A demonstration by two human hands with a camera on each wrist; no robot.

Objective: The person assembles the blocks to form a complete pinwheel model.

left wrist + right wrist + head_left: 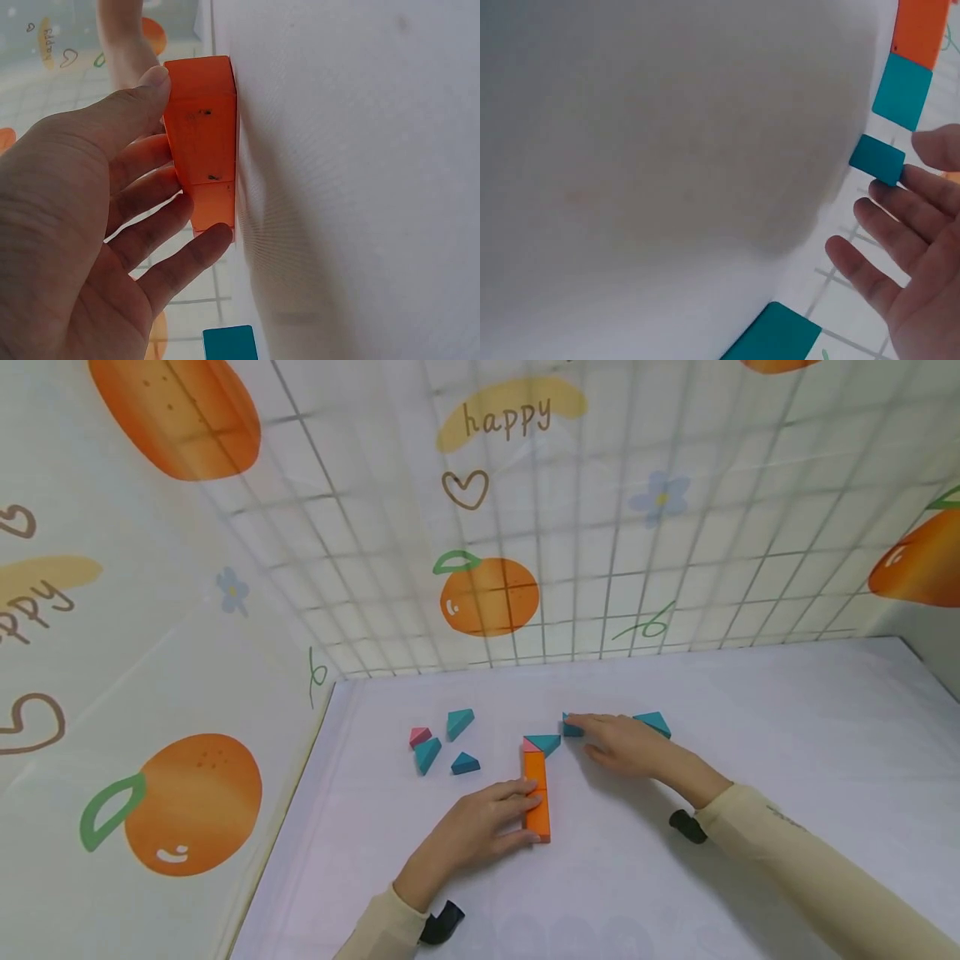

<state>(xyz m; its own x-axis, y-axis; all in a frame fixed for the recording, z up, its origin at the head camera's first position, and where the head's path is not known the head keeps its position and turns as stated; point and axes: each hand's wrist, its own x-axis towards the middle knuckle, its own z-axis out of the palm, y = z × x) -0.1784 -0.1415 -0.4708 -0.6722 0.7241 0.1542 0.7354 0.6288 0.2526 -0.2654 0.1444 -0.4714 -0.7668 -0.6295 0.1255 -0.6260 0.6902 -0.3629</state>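
Note:
Two orange blocks (pixel 540 822) lie end to end as a bar. My left hand (pixel 480 825) lies along the left side of the bar, its fingertips touching it and its thumb at the near end. At the far end sit a small pink triangular block (pixel 529 745) and a teal triangular block (pixel 547 742), side by side. Just right of these is another teal block (pixel 572 730). My right hand (pixel 626 745) touches that block with extended fingertips, the thumb (pixel 939 148) held apart from it.
Left of the bar lie a pink block (pixel 420 737), two teal blocks (pixel 460 722) and a darker blue block (pixel 465 764). Behind the right hand sits another teal block (pixel 656 723). A printed curtain (pixel 390 568) over a grid stands behind the white table (pixel 787 735).

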